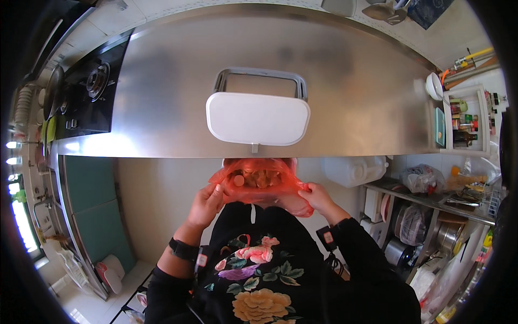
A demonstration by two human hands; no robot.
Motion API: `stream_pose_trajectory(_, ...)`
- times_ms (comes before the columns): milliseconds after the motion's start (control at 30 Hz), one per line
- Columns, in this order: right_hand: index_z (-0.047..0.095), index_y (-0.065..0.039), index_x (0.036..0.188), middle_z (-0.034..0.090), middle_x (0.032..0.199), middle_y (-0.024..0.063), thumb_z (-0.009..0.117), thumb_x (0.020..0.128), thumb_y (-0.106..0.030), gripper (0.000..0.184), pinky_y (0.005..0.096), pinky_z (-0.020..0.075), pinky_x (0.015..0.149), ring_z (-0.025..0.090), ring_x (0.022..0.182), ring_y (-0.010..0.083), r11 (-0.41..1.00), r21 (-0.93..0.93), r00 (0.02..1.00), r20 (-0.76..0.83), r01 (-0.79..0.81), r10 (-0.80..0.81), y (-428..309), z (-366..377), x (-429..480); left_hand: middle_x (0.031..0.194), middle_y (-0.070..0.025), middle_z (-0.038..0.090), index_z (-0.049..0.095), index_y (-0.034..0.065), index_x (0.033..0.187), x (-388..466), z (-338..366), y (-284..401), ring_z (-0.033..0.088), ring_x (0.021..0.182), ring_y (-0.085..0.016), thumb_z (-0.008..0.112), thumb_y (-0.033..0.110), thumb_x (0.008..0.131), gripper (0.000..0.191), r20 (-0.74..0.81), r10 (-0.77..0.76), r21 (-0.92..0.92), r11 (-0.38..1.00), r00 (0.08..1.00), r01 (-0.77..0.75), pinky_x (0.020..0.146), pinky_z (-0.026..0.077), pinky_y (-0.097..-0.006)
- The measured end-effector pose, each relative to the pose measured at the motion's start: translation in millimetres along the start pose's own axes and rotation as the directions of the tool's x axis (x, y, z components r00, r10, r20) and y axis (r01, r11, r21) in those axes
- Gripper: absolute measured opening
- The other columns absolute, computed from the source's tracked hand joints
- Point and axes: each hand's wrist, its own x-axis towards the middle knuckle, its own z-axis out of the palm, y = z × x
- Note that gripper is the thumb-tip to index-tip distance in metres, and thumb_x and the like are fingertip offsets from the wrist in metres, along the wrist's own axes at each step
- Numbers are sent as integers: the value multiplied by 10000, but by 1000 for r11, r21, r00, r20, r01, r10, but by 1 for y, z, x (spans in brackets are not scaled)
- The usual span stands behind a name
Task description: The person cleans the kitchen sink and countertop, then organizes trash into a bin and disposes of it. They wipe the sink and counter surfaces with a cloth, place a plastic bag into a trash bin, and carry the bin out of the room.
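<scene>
A translucent red plastic bag [270,195] is spread in front of my lap, just below the counter's front edge. Its mouth is stretched wide, showing brownish scraps [261,178] and a pale pink round piece [239,180] inside; I cannot tell what they are. My left hand [209,202] pinches the left side of the rim between thumb and fingers. On the opposite side, my right hand [317,198] grips a gathered part of the rim. Part of the bag's far side is hidden under the counter edge.
On the stainless steel counter [162,89] sits a white rounded panel [258,118] with a grey frame [265,73] behind it. A gas stove [91,89] lies left. At right are a white bowl [434,86], a condiment rack [483,121], a plastic jug [356,170] and loaded shelves [429,202].
</scene>
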Motion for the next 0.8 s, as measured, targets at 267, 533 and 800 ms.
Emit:
stream_pose_trajectory(267, 581, -9, 845, 554, 673, 129, 685, 743, -163, 212, 319, 423, 559, 520, 582, 229, 878, -142, 810, 476, 457, -344, -130, -67, -93, 554, 35, 355, 465, -6, 909, -84, -10, 98, 318, 387, -57, 540, 230, 857, 253, 155, 313, -595, 787, 937, -164, 377, 275, -223)
stream_pose_trajectory(533, 551, -30, 948, 540, 700, 111, 693, 753, -209, 300, 311, 404, 555, 527, 618, 255, 797, 26, 551, 709, 603, -440, -172, -70, -103, 455, -33, 480, 446, 53, 491, -166, -35, 132, 421, 346, -104, 592, 478, 787, 538, -13, 551, -330, 785, 834, -524, 341, 294, -230)
stream_pose_trajectory(800, 519, -28, 1045, 554, 815, 39, 603, 835, -199, 284, 256, 469, 565, 546, 712, 102, 870, -79, 853, -170, 486, -493, -127, -52, 4, 611, -6, 377, 331, -49, 1218, -226, -66, 91, 309, 375, -66, 446, 453, 895, 608, -252, 524, -332, 743, 813, -582, 337, 269, -194)
